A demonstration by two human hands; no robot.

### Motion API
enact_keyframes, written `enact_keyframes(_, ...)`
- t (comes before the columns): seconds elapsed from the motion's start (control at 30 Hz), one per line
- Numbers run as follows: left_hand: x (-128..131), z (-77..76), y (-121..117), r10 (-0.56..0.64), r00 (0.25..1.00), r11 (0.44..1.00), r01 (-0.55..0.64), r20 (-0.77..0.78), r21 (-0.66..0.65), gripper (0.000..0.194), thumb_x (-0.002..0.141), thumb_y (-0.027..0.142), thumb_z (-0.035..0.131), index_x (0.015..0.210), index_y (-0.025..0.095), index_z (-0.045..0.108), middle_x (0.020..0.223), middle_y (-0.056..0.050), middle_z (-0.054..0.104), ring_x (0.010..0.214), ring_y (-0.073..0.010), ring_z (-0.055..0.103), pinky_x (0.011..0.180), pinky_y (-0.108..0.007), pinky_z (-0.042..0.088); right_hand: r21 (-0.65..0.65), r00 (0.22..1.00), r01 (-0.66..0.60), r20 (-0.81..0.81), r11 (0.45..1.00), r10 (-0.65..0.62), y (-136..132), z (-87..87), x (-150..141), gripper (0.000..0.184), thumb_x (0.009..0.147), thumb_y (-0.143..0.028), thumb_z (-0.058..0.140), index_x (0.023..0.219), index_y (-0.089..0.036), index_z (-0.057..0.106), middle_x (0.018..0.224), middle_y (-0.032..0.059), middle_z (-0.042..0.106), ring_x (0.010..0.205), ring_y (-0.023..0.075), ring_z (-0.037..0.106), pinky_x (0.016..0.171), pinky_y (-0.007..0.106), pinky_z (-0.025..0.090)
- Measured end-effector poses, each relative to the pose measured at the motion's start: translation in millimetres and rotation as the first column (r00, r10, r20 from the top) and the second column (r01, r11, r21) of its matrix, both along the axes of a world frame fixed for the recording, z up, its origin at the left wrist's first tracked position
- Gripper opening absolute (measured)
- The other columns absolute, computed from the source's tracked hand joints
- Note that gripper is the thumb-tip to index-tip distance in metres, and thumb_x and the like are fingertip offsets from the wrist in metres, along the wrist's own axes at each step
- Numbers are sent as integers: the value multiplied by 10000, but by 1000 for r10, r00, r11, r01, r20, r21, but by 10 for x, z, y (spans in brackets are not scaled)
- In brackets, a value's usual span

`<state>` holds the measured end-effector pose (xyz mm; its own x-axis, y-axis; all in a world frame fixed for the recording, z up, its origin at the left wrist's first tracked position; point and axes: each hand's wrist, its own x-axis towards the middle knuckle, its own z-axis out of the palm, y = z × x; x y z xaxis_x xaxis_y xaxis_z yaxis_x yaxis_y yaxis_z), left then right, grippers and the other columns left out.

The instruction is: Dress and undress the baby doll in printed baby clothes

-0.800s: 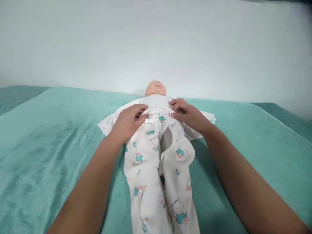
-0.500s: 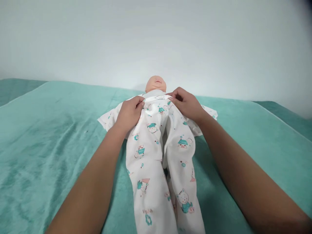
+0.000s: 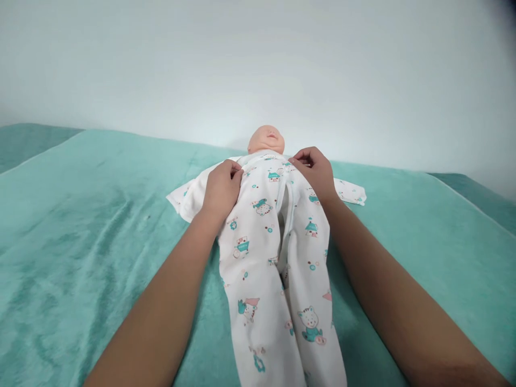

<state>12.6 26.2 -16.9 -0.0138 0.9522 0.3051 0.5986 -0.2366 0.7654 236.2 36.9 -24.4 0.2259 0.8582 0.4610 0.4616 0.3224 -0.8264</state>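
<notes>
A baby doll lies on its back, its head toward the wall. White baby pants printed with cartoon animals and houses cover its body and legs, with an open slit at the crotch. My left hand pinches the waistband at the left edge, fingers closed. On the opposite side my right hand grips the waistband with thumb and fingers together. A white top with matching print shows beyond both hands, its sleeves spread out sideways. The pants' lower ends run out of view at the bottom.
A teal plush cloth with wrinkles on its left side covers the surface. Darker teal fabric shows at the far left and right corners. A pale wall rises behind the doll's head.
The waistband has been drawn higher, close to the doll's chin, covering more of the top. Both hands stay on the waistband. The view has shifted slightly, so the doll appears farther right.
</notes>
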Motion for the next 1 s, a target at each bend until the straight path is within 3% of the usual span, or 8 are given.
enact_keyframes(0.17,-126,30,-195,-71,993,985,54,-93,-167,132,793,144,519,782,207,634,859,-47,712,793,-204,605,771,-323,462,-140,989,135,85,981,-123,-261,-20,122,190,788,-396,651,731,-223,598,703,-6,597,690,169,532,690,335,416)
enact_keyframes(0.27,-153,109,-325,-138,990,933,124,-17,-337,102,716,109,566,677,199,595,684,-13,630,635,-161,523,665,-297,439,-268,979,189,129,945,-159,-413,-67,221,167,764,-380,644,737,-216,640,709,6,629,689,184,536,648,329,395)
enact_keyframes(0.37,-130,190,-401,-127,973,863,204,193,-462,120,686,74,576,668,192,588,572,27,523,555,-119,451,600,-260,420,-372,993,80,108,925,-43,-514,-104,271,116,734,-303,625,717,-200,675,761,17,681,766,209,585,686,333,423)
enact_keyframes(0.43,-111,212,-416,-92,942,828,252,322,-502,127,688,69,584,711,191,612,574,29,528,566,-118,471,601,-251,436,-426,998,-59,-40,903,46,-543,-112,277,118,715,-292,651,748,-195,708,806,22,710,818,226,618,715,337,459)
enact_keyframes(0.53,-103,191,-415,-61,876,805,327,478,-495,196,689,108,646,864,194,661,681,-6,639,672,-157,581,653,-275,499,-443,929,-270,-353,855,110,-543,-116,291,214,666,-311,744,847,-197,741,837,36,735,808,239,652,694,344,508)
enact_keyframes(0.63,-114,145,-418,-62,827,786,385,558,-483,327,670,149,708,992,194,674,781,-41,706,786,-206,652,715,-322,548,-405,851,-384,-503,830,148,-524,-125,318,289,638,-316,794,901,-208,744,841,39,741,776,232,666,658,338,526)
enact_keyframes(0.77,-116,100,-428,-73,793,791,416,605,-449,387,672,209,736,1053,194,673,847,-63,730,831,-232,676,764,-373,571,-369,837,-384,-526,847,150,-527,-123,302,340,607,-282,820,927,-227,720,827,7,733,742,208,663,643,319,530)
enact_keyframes(1.0,-49,43,-423,-47,793,844,356,607,-401,319,706,264,709,1015,191,677,879,-77,733,839,-238,678,788,-399,572,-327,844,-350,-517,878,144,-568,-79,224,265,599,-247,805,816,-220,655,747,-28,683,647,152,605,596,286,495)
